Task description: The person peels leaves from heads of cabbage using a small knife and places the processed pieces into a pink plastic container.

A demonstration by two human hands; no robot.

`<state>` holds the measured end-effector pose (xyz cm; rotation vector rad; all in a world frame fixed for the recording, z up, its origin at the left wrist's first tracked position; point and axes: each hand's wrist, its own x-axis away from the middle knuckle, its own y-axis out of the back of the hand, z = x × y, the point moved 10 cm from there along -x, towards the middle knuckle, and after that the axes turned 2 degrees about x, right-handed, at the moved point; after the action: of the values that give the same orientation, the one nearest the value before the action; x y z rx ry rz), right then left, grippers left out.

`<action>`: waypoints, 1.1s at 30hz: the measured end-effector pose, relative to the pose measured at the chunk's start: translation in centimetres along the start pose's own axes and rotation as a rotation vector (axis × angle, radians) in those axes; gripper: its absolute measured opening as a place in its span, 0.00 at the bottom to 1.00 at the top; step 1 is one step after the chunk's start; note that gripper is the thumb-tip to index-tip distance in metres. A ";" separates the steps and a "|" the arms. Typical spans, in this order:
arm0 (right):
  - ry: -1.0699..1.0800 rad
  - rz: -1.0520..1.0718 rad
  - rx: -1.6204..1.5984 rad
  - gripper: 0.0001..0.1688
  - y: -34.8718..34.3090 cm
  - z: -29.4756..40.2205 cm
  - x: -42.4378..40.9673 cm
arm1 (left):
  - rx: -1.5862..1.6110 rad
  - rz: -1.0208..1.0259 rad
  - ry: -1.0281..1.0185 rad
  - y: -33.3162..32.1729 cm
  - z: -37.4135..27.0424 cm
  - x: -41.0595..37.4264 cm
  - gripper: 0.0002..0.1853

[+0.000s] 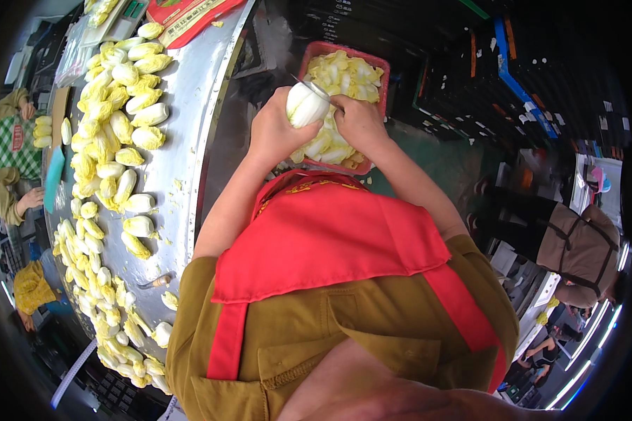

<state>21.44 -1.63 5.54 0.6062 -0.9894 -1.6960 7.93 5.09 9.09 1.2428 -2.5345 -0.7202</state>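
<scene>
Held in my left hand (274, 126) is a pale napa cabbage head (306, 108), its white base turned up and away from me. My right hand (359, 120) grips a knife (309, 87), most of whose handle is hidden by the fingers. The thin blade lies across the cabbage's base end. Below both hands stands a red plastic crate (385, 79), filled with loose yellow and white cabbage leaves (342, 73).
To the left runs a metal table (181, 126) with many small napa cabbages (105, 121) heaped along it. A wooden-handled knife (160, 281) lies there. A red printed bag (189, 21) sits at its far end. Stacked black crates (453, 79) stand at right. Other people (16, 137) are around.
</scene>
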 end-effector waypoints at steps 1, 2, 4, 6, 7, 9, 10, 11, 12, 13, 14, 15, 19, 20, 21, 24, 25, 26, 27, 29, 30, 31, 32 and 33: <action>-0.017 0.003 -0.010 0.16 -0.2 -0.4 0.0 | -0.038 -0.017 -0.005 -0.2 -0.2 -0.1 0.29; -0.033 0.006 -0.021 0.16 -0.5 -0.9 0.0 | -0.080 -0.037 -0.020 -0.5 -0.2 -0.2 0.29; -0.064 0.017 -0.030 0.16 -0.6 -1.4 -0.2 | -0.163 -0.081 -0.053 -1.2 0.2 -0.2 0.30; -0.094 0.036 -0.028 0.17 -0.7 -1.6 -0.5 | -0.221 -0.119 -0.088 -1.5 0.4 -0.7 0.30; -0.118 0.041 -0.024 0.17 -0.8 -2.0 -0.2 | -0.250 -0.140 -0.104 -1.6 0.5 -0.9 0.31; -0.165 0.052 -0.013 0.16 -1.0 -3.1 0.8 | -0.263 -0.178 -0.113 -1.7 0.7 -1.1 0.31; -0.171 0.054 -0.007 0.16 -1.1 -3.6 0.8 | -0.268 -0.198 -0.117 -1.8 0.7 -1.1 0.32; -0.178 0.056 -0.001 0.16 -1.4 -4.2 0.9 | -0.286 -0.154 -0.126 -2.6 0.8 -1.2 0.31; -0.187 0.061 0.003 0.17 -1.9 -4.7 1.0 | -0.305 -0.107 -0.133 -3.4 1.0 -1.1 0.31; -0.188 0.074 0.029 0.16 -2.4 -5.4 0.5 | -0.326 -0.058 -0.144 -4.2 1.0 -1.1 0.31; -0.190 0.086 0.055 0.16 -2.9 -6.2 -0.4 | -0.310 -0.060 -0.253 -5.1 -0.2 -0.5 0.31; -0.189 0.098 0.082 0.16 -2.9 -6.4 -1.0 | -0.268 -0.031 -0.228 -5.6 -0.5 -0.6 0.31; -0.297 0.054 -0.025 0.16 -1.7 -8.3 -0.8 | 0.055 -0.078 -0.177 -4.2 1.2 -2.0 0.30; -0.287 0.020 -0.065 0.16 -2.0 -9.5 -0.5 | 0.108 -0.038 -0.180 -4.7 2.3 -2.4 0.30; -0.280 -0.012 -0.105 0.16 -1.6 -9.4 -0.3 | 0.246 -0.015 -0.106 -5.2 3.5 -2.6 0.29; -0.513 0.192 -0.571 0.21 -3.1 -9.9 1.0 | 0.566 0.046 0.058 -6.5 5.8 -2.5 0.25; -0.470 0.172 -0.744 0.23 -3.1 -9.1 1.0 | 0.624 0.064 0.068 -6.9 5.7 -2.4 0.24; -0.423 0.150 -0.916 0.25 -3.2 -8.2 0.9 | 0.681 0.082 0.079 -7.2 5.6 -2.4 0.23; -0.374 0.126 -1.086 0.27 -3.1 -7.1 0.9 | 0.739 0.100 0.089 -7.5 5.4 -2.3 0.23; -0.300 0.088 -0.945 0.29 -1.4 -4.4 1.3 | 0.723 0.116 0.070 -7.9 5.1 -2.2 0.22; -0.263 0.066 -0.874 0.30 -0.8 -3.4 1.4 | 0.715 0.126 0.058 -8.1 4.9 -2.3 0.21; -0.198 -0.028 -0.857 0.30 -0.3 -3.2 1.1 | 0.731 0.108 0.063 -8.1 5.0 -2.4 0.21; -0.134 -0.121 -0.838 0.30 -0.1 -3.1 1.0 | 0.746 0.090 0.068 -8.1 5.1 -2.5 0.21; -0.067 -0.209 -0.816 0.29 0.7 -2.8 1.0 | 0.763 0.068 0.075 -8.0 5.2 -2.5 0.21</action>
<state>23.63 -3.54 4.75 0.1083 -0.2127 -2.1125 12.72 4.61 0.49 1.3152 -2.8575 0.3589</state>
